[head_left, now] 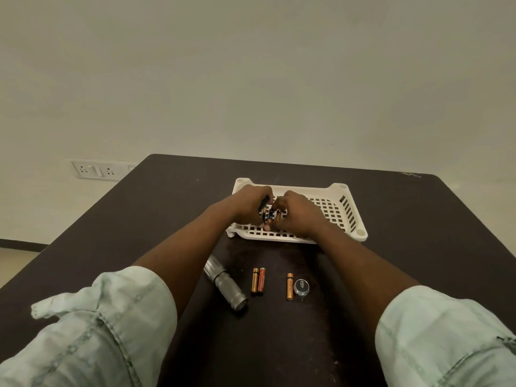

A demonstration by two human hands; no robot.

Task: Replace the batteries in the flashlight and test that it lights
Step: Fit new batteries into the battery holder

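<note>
A silver flashlight body (225, 283) lies open-ended on the dark table (418, 247), partly under my left forearm. Its round tail cap (301, 287) sits to the right. Two orange batteries (258, 280) lie side by side in the middle, and a third battery (289, 286) rests next to the cap. Both hands are together over the white basket (346, 216). My left hand (248, 205) grips a dark battery holder (265, 210). My right hand (296, 213) pinches at the same holder; what its fingertips hold is hidden.
The white slotted basket stands at the table's far middle. A wall socket plate (97, 170) is on the wall at the left, beyond the table's corner. Pale rolled sleeves (106, 331) fill the lower corners.
</note>
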